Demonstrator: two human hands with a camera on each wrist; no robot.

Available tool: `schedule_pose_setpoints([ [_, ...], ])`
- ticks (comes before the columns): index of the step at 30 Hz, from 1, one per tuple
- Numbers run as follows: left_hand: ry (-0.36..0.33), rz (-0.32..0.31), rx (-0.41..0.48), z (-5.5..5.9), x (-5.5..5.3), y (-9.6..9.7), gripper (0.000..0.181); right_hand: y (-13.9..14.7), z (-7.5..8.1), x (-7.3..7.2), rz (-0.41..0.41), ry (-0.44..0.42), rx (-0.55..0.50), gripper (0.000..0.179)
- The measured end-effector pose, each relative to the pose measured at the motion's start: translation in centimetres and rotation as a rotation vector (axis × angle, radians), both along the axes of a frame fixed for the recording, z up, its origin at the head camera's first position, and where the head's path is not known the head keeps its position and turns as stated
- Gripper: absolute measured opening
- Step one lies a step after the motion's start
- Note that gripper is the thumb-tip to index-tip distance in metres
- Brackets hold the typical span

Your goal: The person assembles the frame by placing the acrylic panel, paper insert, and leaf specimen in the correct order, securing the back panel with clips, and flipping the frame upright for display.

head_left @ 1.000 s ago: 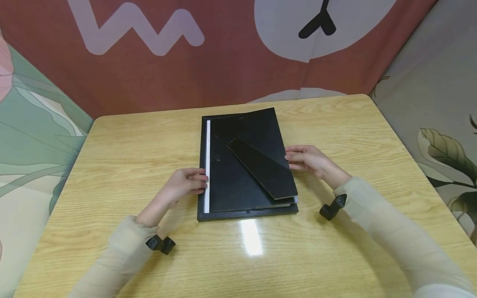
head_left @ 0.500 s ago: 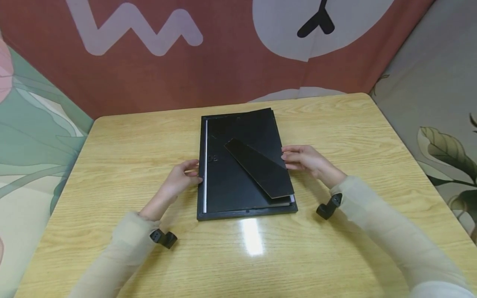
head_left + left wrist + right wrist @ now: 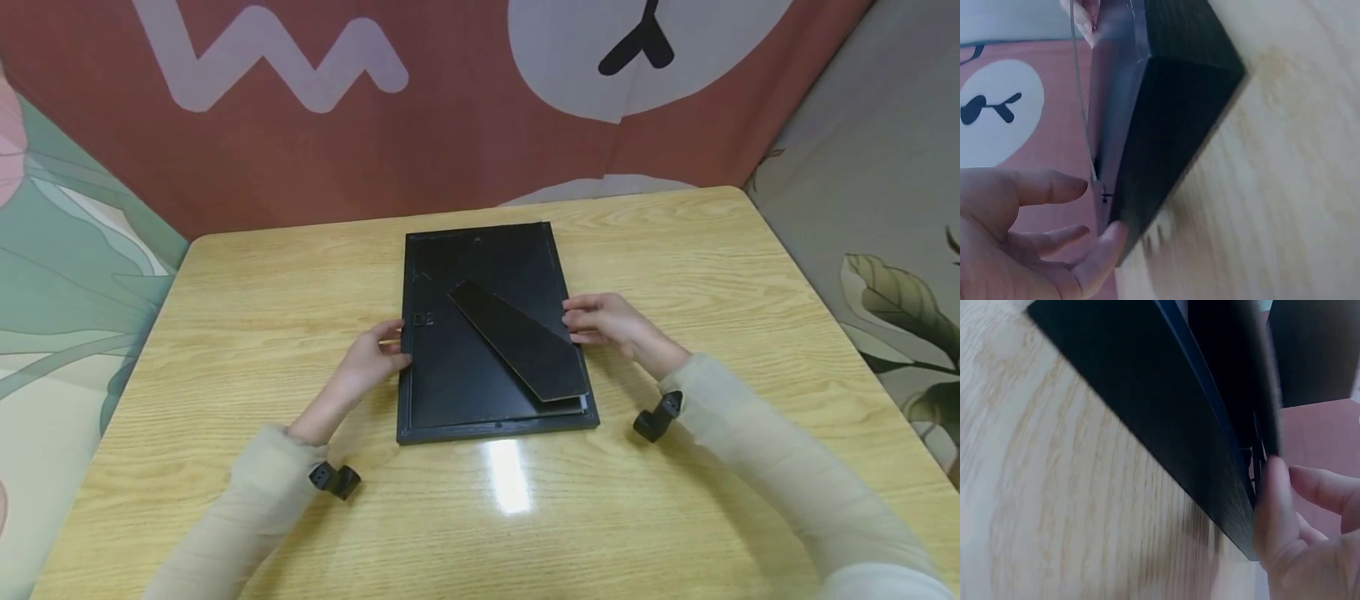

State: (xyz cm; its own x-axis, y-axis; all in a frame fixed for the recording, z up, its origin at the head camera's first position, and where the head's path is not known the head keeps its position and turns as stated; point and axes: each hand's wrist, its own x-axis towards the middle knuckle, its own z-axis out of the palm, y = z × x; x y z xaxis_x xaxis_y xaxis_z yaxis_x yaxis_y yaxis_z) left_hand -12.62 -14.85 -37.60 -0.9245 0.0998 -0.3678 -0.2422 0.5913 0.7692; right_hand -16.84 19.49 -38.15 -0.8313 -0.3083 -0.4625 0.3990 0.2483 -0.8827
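Note:
A black picture frame (image 3: 498,426) lies face down on the wooden table. Its black backing board (image 3: 442,383) sits over the frame opening, with the right edge raised above the rim in the right wrist view. A tapered easel stand (image 3: 521,342) slants across the board. My left hand (image 3: 367,358) is at the frame's left side; its thumb touches the outer wall and its index fingertip is by the board's edge in the left wrist view. My right hand (image 3: 611,325) pinches the board's right edge between thumb and fingers (image 3: 1319,487).
The light wood table (image 3: 262,283) extends around the frame on all sides. A red printed cloth (image 3: 300,167) hangs behind its far edge, with patterned cloths at both sides. Small black wrist cameras (image 3: 335,480) are worn on both sleeves.
The backing board has shifted left and lowered into the frame, covering the white strip along the left side. My right hand moved slightly left with it; my left hand moved up along the frame's edge.

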Motion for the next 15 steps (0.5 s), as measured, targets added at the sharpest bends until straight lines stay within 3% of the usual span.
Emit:
schedule_pose_setpoints([
  [4,0.124,-0.077,-0.147,0.6,0.2,1.0,0.055,0.4,0.2,0.0,0.027,0.016,0.038,0.047],
  [8,0.271,-0.18,-0.226,1.1,0.7,2.9,0.049,0.8,0.7,0.0,0.03,0.018,0.036,0.048],
  [11,0.388,-0.318,-0.268,1.1,0.9,4.2,0.045,1.1,0.9,-0.1,0.024,0.005,0.033,0.051],
  [15,0.486,-0.516,-0.338,0.8,0.9,5.6,0.045,1.6,1.1,-0.2,0.043,-0.006,0.023,0.055],
])
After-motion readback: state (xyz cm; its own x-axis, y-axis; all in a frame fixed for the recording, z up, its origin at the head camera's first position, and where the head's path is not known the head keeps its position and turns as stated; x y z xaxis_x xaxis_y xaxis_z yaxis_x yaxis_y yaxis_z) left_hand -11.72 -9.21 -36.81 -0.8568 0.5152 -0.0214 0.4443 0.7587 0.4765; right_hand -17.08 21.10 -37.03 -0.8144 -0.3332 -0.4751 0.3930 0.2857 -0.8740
